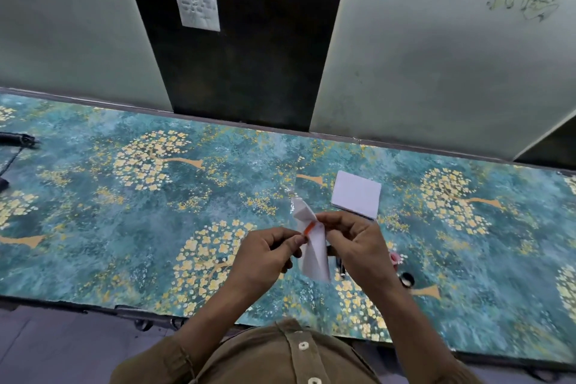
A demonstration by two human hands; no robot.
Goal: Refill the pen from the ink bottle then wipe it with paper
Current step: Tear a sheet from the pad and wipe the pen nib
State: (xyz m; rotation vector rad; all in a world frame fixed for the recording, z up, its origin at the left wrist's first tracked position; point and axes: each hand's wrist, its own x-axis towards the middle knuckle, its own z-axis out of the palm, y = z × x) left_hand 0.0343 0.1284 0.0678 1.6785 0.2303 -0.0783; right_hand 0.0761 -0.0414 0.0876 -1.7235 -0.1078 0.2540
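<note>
Your left hand [265, 254] hovers above the near half of the table [124, 196], its fingers curled, with thumb and forefinger pinching one end of a thin orange pen part [308, 229]. Whether it is the whole pen or only its refill, you cannot tell at this size. The orange piece runs up and to the right from your left fingertips into a sheet of white paper [313, 246], where most of it is hidden.

Your right hand [352, 246] is curled around that paper, thumb and fingers gripping it about the orange piece. The sheet is crumpled and folded: one corner sticks up beyond your hands, and a longer flap hangs down between them.

Beyond your right hand, a small pad of white paper sheets [357, 194] lies flat on the table, apart from your hands. Just right of your right wrist there is a small pink object [394, 257], and near it a round black cap [406, 279] with a pale inside, lying on the cloth. A thin dark item [341, 268] shows partly under your right hand; it is too hidden to name.

The table wears a teal cover patterned with yellow blossoming trees. At the far left edge lies a black cable [15, 140].
</note>
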